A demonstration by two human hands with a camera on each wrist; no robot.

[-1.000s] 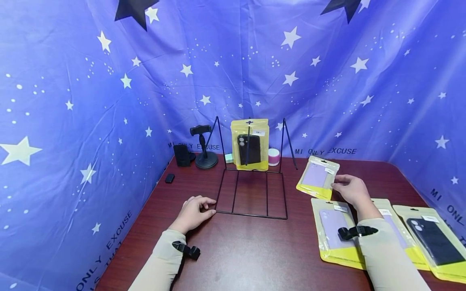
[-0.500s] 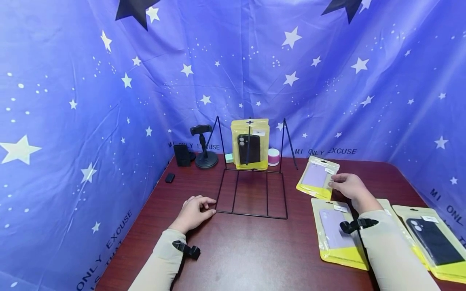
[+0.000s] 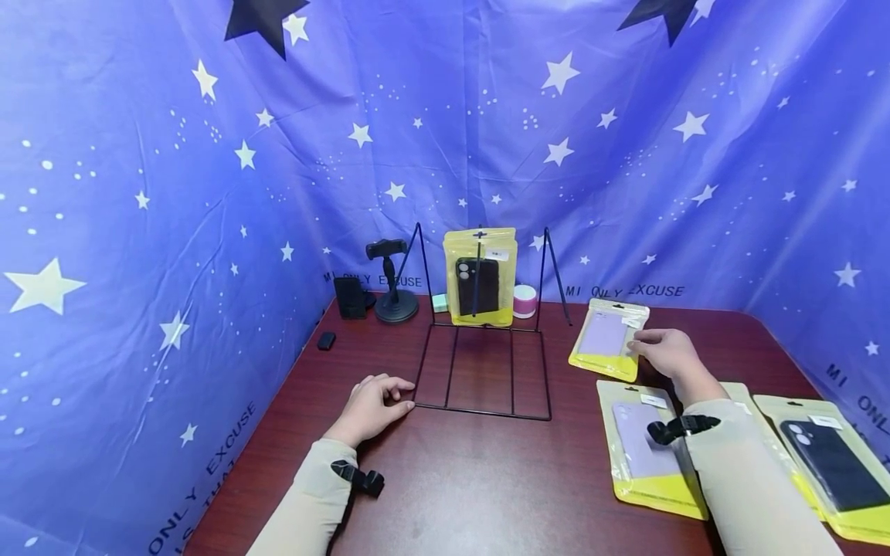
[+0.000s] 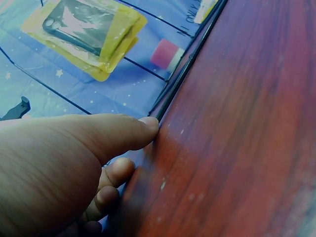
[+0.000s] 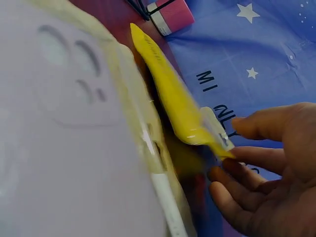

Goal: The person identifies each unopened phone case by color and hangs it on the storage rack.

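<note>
right hand [image 3: 666,352]: lilac case packet [image 3: 606,337] being pinched at corner, raised off tabletop [image 3: 487,479] | left hand [image 3: 375,401]: relaxed, rack base [image 3: 480,371] being touched | risk: packet likely being dropped, pinch shallow

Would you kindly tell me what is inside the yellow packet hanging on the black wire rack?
The hanging yellow packet on the wire rack holds a black phone case, camera cutout at upper left. Any packets behind it are hidden.

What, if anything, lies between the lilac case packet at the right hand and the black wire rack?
Nothing visible: only bare brown table separates the lilac phone-case packet, touched by the right hand, from the black wire rack.
</note>
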